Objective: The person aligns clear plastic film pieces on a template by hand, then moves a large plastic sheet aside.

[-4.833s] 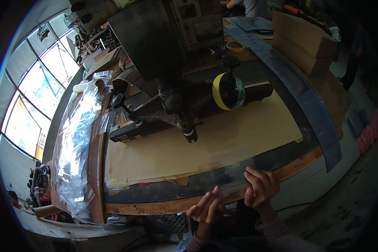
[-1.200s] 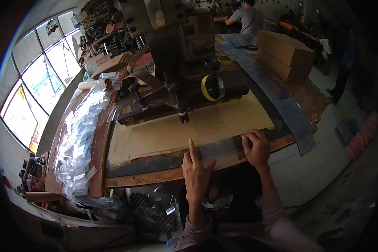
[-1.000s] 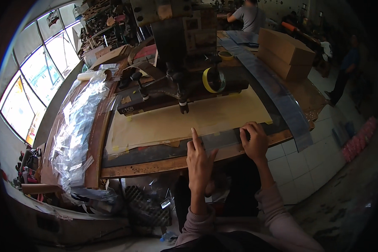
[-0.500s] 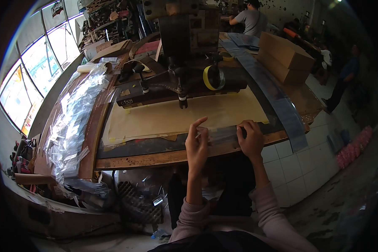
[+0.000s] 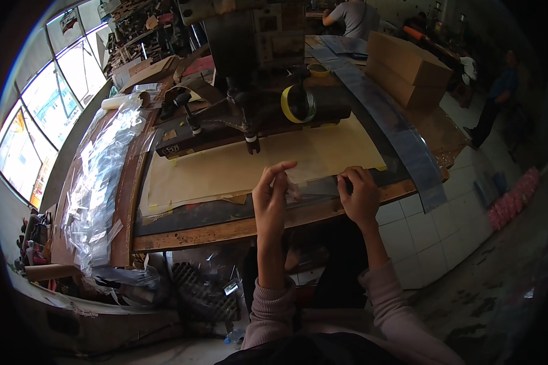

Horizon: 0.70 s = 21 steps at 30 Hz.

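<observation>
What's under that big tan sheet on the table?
A dark surface shows past the tan sheet, and a brownish scrap pokes out in front. The rest underneath is covered.

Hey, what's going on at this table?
A person is handling a piece of clear plastic film at the table's near wooden edge. The right hand seems to pinch one side; the left hand is at the other, its grip hard to make out. Beyond them, a tan sheet lies under a dark machine. More clear plastic is heaped to the left.
</observation>
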Tool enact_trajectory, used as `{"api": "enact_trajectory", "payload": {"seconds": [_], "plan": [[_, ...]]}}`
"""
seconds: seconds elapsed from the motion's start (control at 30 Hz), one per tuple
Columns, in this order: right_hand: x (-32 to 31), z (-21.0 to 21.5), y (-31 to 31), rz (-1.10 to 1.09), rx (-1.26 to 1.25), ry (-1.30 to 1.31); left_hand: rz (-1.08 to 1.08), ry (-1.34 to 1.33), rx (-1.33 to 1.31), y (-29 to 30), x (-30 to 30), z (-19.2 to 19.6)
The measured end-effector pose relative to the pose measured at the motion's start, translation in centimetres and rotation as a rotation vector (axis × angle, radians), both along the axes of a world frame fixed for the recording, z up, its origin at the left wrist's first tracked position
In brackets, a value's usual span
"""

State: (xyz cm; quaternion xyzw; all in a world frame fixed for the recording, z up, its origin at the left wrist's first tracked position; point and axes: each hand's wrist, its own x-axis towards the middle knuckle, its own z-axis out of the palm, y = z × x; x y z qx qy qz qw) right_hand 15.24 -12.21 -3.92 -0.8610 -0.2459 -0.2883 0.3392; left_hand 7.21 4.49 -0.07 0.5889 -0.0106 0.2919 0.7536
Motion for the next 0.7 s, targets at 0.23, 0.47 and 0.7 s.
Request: {"api": "enact_trajectory", "payload": {"seconds": [0.23,0.47,0.7], "plan": [[-0.2,0.3,0.2,-0.013,0.001,0.000,-0.006,0.016,-0.019,0.7,1.0,1.8],[2.0,2.2,0.6,0.055,-0.299,0.105,0.005,0.088,-0.058,1.1,-0.4,0.6],[9.2,0.2,5.2,0.410,-0.323,0.016,0.018,0.134,-0.023,0.5,-0.5,0.8]]}}
